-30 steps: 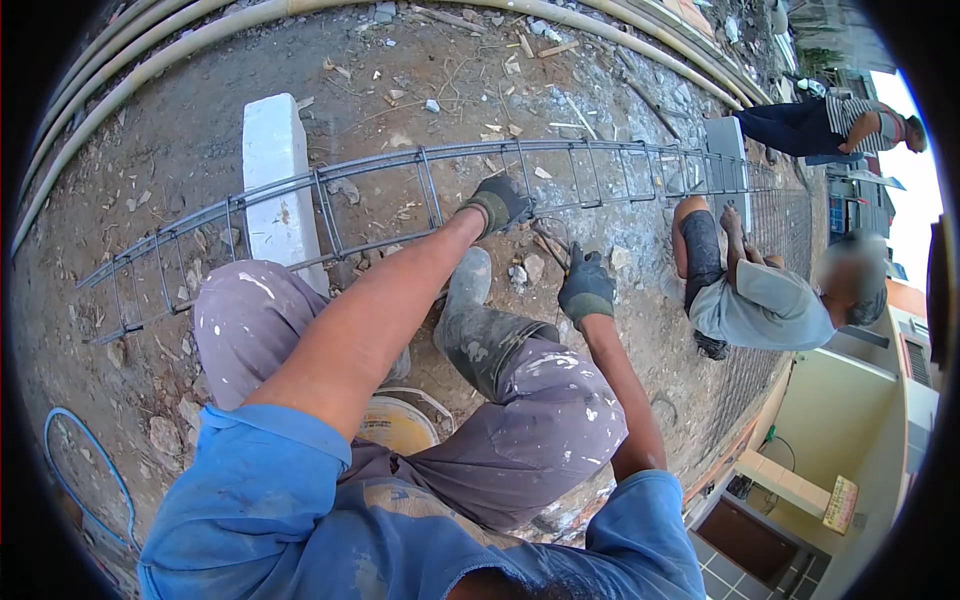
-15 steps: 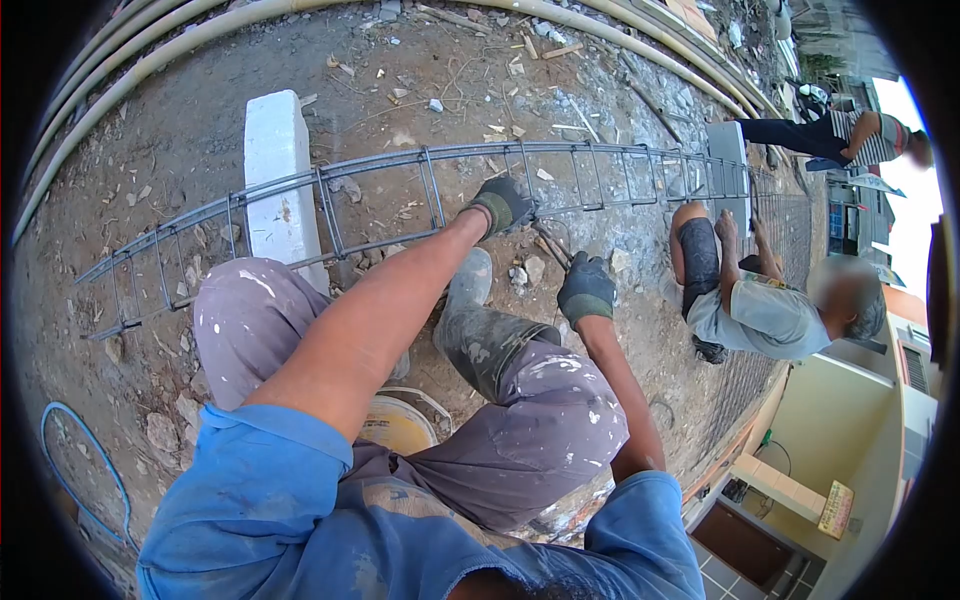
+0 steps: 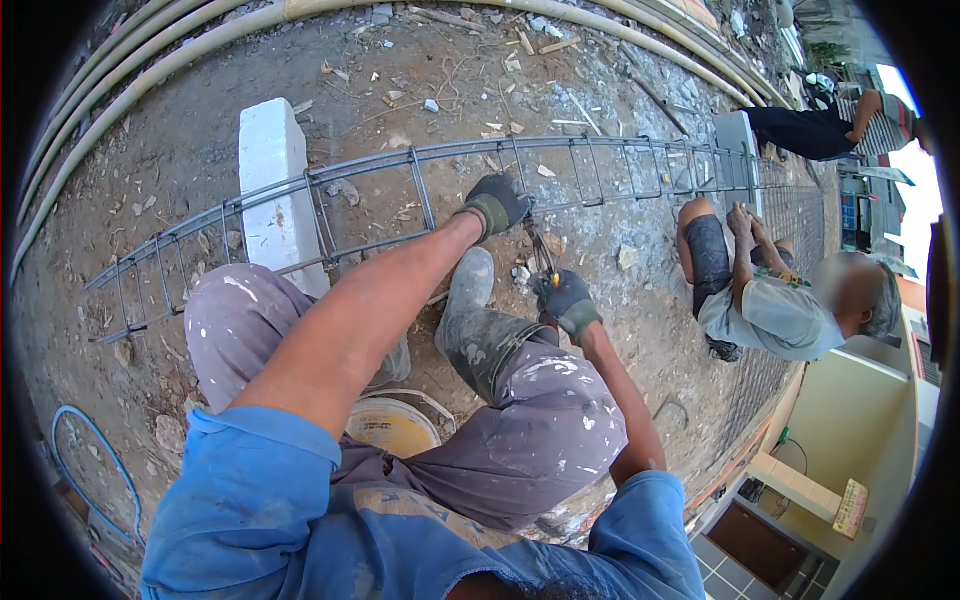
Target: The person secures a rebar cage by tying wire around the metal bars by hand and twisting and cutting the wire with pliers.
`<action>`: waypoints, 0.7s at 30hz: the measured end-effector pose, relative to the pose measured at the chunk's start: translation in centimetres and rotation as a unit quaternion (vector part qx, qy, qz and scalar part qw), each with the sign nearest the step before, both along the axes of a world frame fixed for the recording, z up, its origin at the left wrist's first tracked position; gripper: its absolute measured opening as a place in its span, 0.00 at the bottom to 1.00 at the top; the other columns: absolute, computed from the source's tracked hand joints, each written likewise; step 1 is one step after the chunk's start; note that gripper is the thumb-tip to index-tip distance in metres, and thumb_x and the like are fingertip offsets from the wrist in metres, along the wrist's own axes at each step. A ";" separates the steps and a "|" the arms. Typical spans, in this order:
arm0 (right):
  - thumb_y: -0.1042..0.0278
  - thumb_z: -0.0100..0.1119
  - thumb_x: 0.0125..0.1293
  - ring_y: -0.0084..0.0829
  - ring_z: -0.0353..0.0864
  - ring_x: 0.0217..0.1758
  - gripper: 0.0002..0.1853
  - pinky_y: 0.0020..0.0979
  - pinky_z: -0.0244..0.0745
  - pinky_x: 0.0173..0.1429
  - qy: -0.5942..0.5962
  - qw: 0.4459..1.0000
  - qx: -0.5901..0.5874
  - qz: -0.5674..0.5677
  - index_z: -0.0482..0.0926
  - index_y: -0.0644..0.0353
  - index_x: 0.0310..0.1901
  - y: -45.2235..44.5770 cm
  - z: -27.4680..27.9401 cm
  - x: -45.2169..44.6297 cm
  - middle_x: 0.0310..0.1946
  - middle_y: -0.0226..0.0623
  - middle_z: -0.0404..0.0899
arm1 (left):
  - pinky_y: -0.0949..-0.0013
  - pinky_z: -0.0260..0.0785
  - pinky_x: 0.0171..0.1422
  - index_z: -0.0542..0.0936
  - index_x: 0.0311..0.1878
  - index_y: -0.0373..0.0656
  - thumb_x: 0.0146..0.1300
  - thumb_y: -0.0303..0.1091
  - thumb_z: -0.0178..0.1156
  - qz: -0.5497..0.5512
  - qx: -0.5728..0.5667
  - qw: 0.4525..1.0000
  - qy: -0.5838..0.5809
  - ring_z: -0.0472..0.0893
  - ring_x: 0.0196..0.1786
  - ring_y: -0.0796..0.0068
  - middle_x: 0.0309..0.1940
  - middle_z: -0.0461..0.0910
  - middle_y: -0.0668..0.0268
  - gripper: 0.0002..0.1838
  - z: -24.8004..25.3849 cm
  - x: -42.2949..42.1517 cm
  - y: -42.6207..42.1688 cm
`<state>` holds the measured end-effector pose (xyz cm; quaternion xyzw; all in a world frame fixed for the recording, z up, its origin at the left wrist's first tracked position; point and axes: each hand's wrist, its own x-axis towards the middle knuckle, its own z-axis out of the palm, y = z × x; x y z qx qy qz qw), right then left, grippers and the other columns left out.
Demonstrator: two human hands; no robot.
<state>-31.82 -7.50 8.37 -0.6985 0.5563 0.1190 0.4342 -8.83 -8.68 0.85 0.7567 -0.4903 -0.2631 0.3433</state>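
Note:
A long rebar cage of thin steel bars and square stirrups stretches across the ground in front of me. My left hand, in a dark glove, is closed around the cage's near bar beside a stirrup. My right hand, also gloved, is wrapped around the handles of a pair of pincers. Their jaws reach up to the near bar just beside my left hand. Any tie wire at that joint is too small to make out. A white block supports the cage toward the left.
A co-worker squats at the right by the cage's far part, near a grey block. Another person stands behind. Long pipes lie along the far side. A bucket sits between my legs; a blue hose lies left.
My right hand has moved slightly left and down, and the pincers have turned more upright, their handles closer together. My left hand stays at the cage. The squatting co-worker's hands have come together.

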 end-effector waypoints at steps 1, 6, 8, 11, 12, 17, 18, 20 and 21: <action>0.59 0.63 0.62 0.41 0.83 0.24 0.13 0.41 0.75 0.29 -0.001 1.000 0.005 -0.002 0.81 0.62 0.32 0.1 -1.3 -0.5 0.21 0.49 0.81 | 0.53 0.71 0.42 0.82 0.25 0.44 0.54 0.51 0.61 -0.002 0.008 1.000 -0.003 0.79 0.35 0.48 0.28 0.80 0.49 0.19 0.1 0.0 0.1; 0.54 0.63 0.61 0.46 0.81 0.25 0.16 0.42 0.72 0.30 -0.088 0.994 -0.038 -0.048 0.80 0.61 0.33 1.6 -3.4 -0.5 0.22 0.51 0.80 | 0.53 0.70 0.48 0.83 0.30 0.41 0.56 0.52 0.59 -0.051 0.057 0.997 0.024 0.79 0.40 0.47 0.33 0.81 0.48 0.21 1.6 0.4 0.2; 0.53 0.63 0.62 0.44 0.80 0.25 0.17 0.42 0.72 0.31 -0.103 0.991 -0.001 -0.081 0.80 0.61 0.33 1.3 -3.3 -0.6 0.22 0.51 0.79 | 0.53 0.70 0.54 0.83 0.35 0.38 0.57 0.53 0.58 -0.078 0.109 0.990 0.034 0.79 0.47 0.46 0.39 0.81 0.46 0.23 1.9 0.8 0.2; 0.51 0.61 0.64 0.35 0.81 0.24 0.18 0.36 0.74 0.29 -0.059 0.995 -0.065 0.049 0.80 0.61 0.35 -0.1 -2.8 -1.8 0.22 0.44 0.80 | 0.53 0.71 0.51 0.83 0.30 0.41 0.58 0.52 0.57 -0.096 0.092 0.990 0.038 0.79 0.45 0.47 0.37 0.81 0.47 0.21 3.4 1.0 0.3; 0.51 0.59 0.66 0.32 0.80 0.24 0.18 0.34 0.74 0.29 -0.151 0.978 0.126 -0.063 0.79 0.61 0.36 -0.2 -0.2 -1.1 0.24 0.41 0.80 | 0.53 0.71 0.49 0.83 0.29 0.42 0.58 0.52 0.57 -0.100 0.086 0.990 0.052 0.80 0.43 0.47 0.35 0.81 0.47 0.21 3.5 1.1 0.4; 0.59 0.60 0.67 0.30 0.79 0.24 0.15 0.32 0.77 0.27 -0.301 0.801 0.490 -0.165 0.76 0.65 0.41 -1.5 4.4 -1.0 0.27 0.36 0.78 | 0.57 0.72 0.42 0.84 0.25 0.45 0.61 0.47 0.56 -0.086 0.032 0.996 0.011 0.82 0.33 0.55 0.25 0.82 0.54 0.18 3.1 0.9 0.5; 0.59 0.64 0.63 0.30 0.80 0.24 0.17 0.32 0.78 0.28 -0.265 0.851 0.430 -0.141 0.76 0.66 0.43 -1.7 4.9 -0.5 0.26 0.36 0.78 | 0.57 0.72 0.42 0.84 0.26 0.45 0.62 0.47 0.56 -0.089 0.044 0.995 0.029 0.82 0.33 0.55 0.25 0.82 0.55 0.18 3.1 0.9 0.4; 0.58 0.66 0.61 0.30 0.81 0.25 0.18 0.32 0.79 0.29 -0.174 0.898 0.393 -0.094 0.76 0.65 0.43 -2.8 6.5 -0.3 0.26 0.36 0.78 | 0.56 0.72 0.43 0.84 0.26 0.45 0.62 0.48 0.55 -0.094 0.055 0.993 0.051 0.82 0.33 0.54 0.25 0.82 0.55 0.18 3.0 0.8 0.6; 0.58 0.68 0.59 0.30 0.81 0.26 0.20 0.33 0.80 0.29 -0.081 0.932 0.352 -0.043 0.76 0.65 0.44 -3.4 7.4 0.3 0.26 0.37 0.79 | 0.56 0.72 0.43 0.84 0.26 0.45 0.62 0.49 0.55 -0.101 0.045 0.994 0.017 0.82 0.34 0.54 0.25 0.82 0.55 0.19 2.9 0.9 0.6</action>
